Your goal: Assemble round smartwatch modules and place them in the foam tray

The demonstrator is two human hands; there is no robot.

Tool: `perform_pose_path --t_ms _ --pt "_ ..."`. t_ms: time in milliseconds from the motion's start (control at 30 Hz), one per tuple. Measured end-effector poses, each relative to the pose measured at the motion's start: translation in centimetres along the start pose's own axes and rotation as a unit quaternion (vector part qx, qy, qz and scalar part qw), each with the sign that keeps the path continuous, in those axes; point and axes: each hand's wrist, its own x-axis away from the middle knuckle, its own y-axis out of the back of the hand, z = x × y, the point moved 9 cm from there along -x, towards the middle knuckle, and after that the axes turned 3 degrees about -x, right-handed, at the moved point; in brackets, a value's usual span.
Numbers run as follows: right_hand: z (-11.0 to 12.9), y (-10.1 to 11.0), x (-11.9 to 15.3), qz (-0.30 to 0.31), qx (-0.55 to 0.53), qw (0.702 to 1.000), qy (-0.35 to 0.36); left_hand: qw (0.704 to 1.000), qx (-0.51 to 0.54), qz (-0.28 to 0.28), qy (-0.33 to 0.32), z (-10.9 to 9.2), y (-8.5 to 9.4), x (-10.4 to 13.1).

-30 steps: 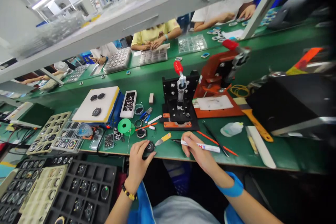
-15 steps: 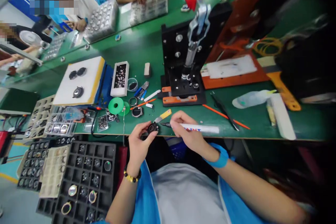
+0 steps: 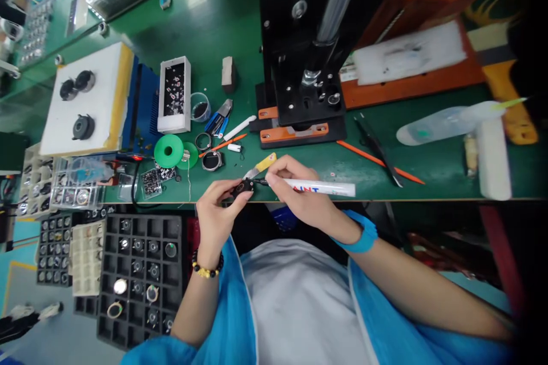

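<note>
My left hand pinches a small round black watch case at the bench's front edge. In my right hand is a white paint marker, its dark tip pointing left at the case; whether it touches I cannot tell. Just behind the case lies a knife with a yellow handle. Nearby on the green bench are a watch case with a dark face, a dark ring and a white cap.
A black press stands behind my right hand. Tweezers, an orange stick and a squeeze bottle lie to the right. A solder spool and a parts box are left. A black tray holds several watch cases below.
My view has tilted down and come closer to the bench. The marker tip is now nearer the watch case. Both hands keep their holds.
</note>
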Motion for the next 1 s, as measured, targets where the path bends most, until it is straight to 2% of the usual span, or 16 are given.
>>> perform_pose_path --t_ms 267,1000 --pt "-0.14 0.01 0.03 0.001 0.028 1.000 -0.014 1.000 -0.014 -0.001 -0.003 -0.17 -0.02 -0.05" --pt "0.39 -0.05 -0.08 0.010 0.042 0.999 0.001 1.000 -0.014 0.004 0.002 -0.05 -0.08 -0.03"
